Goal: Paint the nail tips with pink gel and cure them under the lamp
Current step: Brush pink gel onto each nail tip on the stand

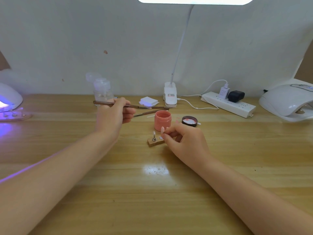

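My right hand [183, 141] low over wooden table [152, 192], fingers curled, thumb and forefinger pinching stem of pink nail tip [162, 129]. Tip glossy pale pink, almond-shaped, long axis near upright, point leaning slightly left. Just left: small wooden block [153, 142] with one metal stand [154, 137] upright on it. Beyond: open pink gel jar [162, 120], black lid [189, 121] lying to its right. My left hand [114, 114] curled round brush [122, 104], long axis near horizontal, bristle end pointing right above jar. Far left: lit curing lamp [9, 99], violet glow, stands beneath.
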`<state>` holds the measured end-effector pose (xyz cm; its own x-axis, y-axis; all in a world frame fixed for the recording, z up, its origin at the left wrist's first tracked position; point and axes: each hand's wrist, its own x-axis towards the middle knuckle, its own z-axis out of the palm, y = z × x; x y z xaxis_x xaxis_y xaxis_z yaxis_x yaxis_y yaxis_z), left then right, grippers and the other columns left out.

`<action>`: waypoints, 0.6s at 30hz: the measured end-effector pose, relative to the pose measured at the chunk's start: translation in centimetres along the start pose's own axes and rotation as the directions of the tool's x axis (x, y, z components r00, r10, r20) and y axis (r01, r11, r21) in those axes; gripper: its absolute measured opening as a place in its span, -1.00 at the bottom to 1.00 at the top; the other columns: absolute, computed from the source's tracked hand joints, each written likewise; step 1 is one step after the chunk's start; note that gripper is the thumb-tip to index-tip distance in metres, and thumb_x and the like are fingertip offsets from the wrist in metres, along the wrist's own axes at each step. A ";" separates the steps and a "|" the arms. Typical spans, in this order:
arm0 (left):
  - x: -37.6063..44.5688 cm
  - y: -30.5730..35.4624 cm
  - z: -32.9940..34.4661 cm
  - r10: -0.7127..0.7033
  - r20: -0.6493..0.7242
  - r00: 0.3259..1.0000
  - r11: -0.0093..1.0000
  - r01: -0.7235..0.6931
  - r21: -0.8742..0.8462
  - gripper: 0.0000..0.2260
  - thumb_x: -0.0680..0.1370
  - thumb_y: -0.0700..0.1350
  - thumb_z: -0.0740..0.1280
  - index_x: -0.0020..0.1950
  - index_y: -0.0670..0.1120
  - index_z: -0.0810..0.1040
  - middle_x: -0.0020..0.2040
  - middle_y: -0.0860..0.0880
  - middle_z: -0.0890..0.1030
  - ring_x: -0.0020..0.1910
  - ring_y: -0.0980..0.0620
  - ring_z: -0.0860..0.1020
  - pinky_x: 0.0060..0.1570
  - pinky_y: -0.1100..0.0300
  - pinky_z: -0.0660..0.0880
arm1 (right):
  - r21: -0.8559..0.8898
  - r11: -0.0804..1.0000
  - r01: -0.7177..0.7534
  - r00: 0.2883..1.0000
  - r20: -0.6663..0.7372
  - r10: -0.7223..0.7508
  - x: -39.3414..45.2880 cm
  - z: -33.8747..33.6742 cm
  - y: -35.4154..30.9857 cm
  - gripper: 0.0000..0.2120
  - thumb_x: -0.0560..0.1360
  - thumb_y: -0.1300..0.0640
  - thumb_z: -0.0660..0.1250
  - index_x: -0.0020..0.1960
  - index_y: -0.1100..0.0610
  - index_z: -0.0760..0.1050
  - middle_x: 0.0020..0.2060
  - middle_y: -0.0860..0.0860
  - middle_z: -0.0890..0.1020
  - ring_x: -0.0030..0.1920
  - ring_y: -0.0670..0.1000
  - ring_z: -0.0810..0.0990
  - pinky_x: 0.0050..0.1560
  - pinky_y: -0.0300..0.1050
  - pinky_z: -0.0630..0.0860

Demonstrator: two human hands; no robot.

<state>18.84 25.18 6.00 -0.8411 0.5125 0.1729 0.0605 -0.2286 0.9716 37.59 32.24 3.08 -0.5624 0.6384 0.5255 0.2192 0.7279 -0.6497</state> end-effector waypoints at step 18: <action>-8.3 -1.0 -3.1 0.357 0.501 0.789 0.829 -0.514 0.218 -0.83 0.49 0.05 0.26 0.01 0.14 0.61 -0.13 0.10 0.69 -0.09 0.06 0.67 -0.03 0.09 0.59 | -0.047 0.999 -0.002 0.999 -0.039 0.000 0.4 0.5 1.5 -0.98 0.44 0.10 0.48 -0.13 0.02 0.65 -0.35 -0.21 0.59 -0.39 -0.20 0.50 -0.30 -0.40 0.33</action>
<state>24.09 18.61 3.09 -0.3726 0.7369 0.5641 0.6001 -0.2723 0.7522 37.31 33.47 1.99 -0.5305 0.6476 0.5470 0.2572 0.7378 -0.6241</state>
